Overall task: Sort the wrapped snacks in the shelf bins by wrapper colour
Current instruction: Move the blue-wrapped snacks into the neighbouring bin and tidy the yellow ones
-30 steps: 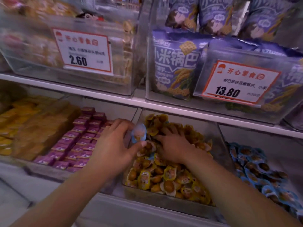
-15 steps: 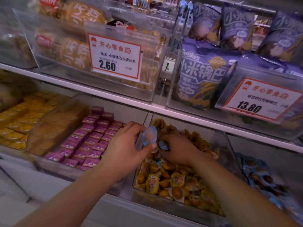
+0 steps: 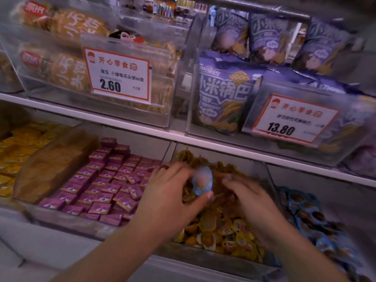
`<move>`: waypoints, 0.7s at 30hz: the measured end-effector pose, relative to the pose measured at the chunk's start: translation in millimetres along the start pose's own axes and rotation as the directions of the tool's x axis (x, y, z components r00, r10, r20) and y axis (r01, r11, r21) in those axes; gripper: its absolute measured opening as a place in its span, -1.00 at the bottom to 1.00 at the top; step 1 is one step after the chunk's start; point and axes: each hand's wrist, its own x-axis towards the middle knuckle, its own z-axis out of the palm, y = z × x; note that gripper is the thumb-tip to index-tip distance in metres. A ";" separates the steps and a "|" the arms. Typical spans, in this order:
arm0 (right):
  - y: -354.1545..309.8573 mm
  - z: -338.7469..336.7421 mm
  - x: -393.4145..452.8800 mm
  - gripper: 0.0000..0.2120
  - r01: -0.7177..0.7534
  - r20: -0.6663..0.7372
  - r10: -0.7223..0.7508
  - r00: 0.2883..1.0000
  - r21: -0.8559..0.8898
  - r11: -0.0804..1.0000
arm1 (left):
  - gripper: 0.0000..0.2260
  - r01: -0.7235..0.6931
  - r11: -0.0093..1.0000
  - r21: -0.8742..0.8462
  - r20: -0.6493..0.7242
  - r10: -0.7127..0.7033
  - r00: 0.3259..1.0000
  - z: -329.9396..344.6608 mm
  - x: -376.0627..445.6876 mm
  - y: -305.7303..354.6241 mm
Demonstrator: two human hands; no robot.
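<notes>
Your left hand (image 3: 173, 202) pinches a blue-wrapped snack (image 3: 202, 183) between thumb and fingers, held just above the left edge of the yellow-snack bin (image 3: 215, 259). Your right hand (image 3: 250, 202) rests fingers-down in the yellow snacks (image 3: 221, 231) — blurred, can't tell if it grips anything. Blue-wrapper bin (image 3: 317, 226) sits at right, purple packets (image 3: 101, 184) at left. Farther up — price tag 2.60 (image 3: 119, 75).

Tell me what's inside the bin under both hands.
The bin holds yellow-wrapped snacks; the left hand pinches one blue snack above them. The right hand covers some.
</notes>
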 end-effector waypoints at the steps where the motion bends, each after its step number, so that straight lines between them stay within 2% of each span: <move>1: 0.8 2.9 -6.7 -0.74 -0.117 0.064 0.104 0.992 0.249 0.961 | -0.66 -0.019 0.999 0.031 0.030 0.018 0.999 6.4 -2.1 7.1; 2: 0.1 5.3 -11.3 -0.70 -0.209 0.139 0.166 0.976 0.407 0.889 | -0.64 -0.038 0.997 0.060 0.064 0.034 0.997 12.7 -3.5 12.9; 4: 2.0 7.8 -16.0 -0.66 -0.249 0.179 0.183 0.967 0.496 0.832 | -0.61 -0.067 0.994 0.082 0.135 0.056 0.989 23.9 -4.1 21.6; 5: 5.0 6.0 -17.1 -0.71 -0.197 0.127 0.154 0.980 0.470 0.860 | -0.59 -0.076 0.995 0.069 0.167 0.063 0.984 28.5 -4.0 25.1; 7: 7.2 -2.6 -18.3 -0.84 -0.017 -0.059 0.036 0.998 0.301 0.953 | -0.52 -0.090 0.996 0.004 0.227 0.087 0.970 35.5 -2.1 30.6; 9: 5.8 -17.8 -17.9 -0.88 0.105 -0.118 -0.084 0.989 0.186 0.977 | -0.41 -0.085 0.993 -0.077 0.291 0.104 0.951 40.9 0.7 33.4; 12: -0.9 -57.4 -16.6 -0.85 0.184 -0.152 -0.162 0.975 0.142 0.973 | -0.41 -0.051 0.991 -0.121 0.324 0.088 0.942 47.2 4.1 31.3; 14: 2.2 -92.6 -11.5 -0.86 0.196 -0.268 -0.181 0.946 0.032 0.980 | -0.48 -0.045 0.994 -0.095 0.336 0.075 0.939 50.0 5.8 28.8; 16: 16.4 -128.6 -2.2 -0.91 0.126 -0.386 -0.103 0.917 0.035 0.991 | -0.46 -0.054 0.998 -0.006 0.373 0.053 0.926 53.3 7.0 25.4; 18: 36.7 -159.7 12.9 -0.87 0.018 -0.422 -0.003 0.907 0.031 0.999 | -0.37 -0.049 0.992 0.115 0.432 -0.006 0.902 57.6 7.4 20.8; 21: 60.8 -189.9 28.0 -0.67 -0.197 -0.398 0.112 0.910 -0.180 0.964 | -0.26 -0.017 0.971 0.238 0.524 -0.114 0.844 63.0 6.9 14.0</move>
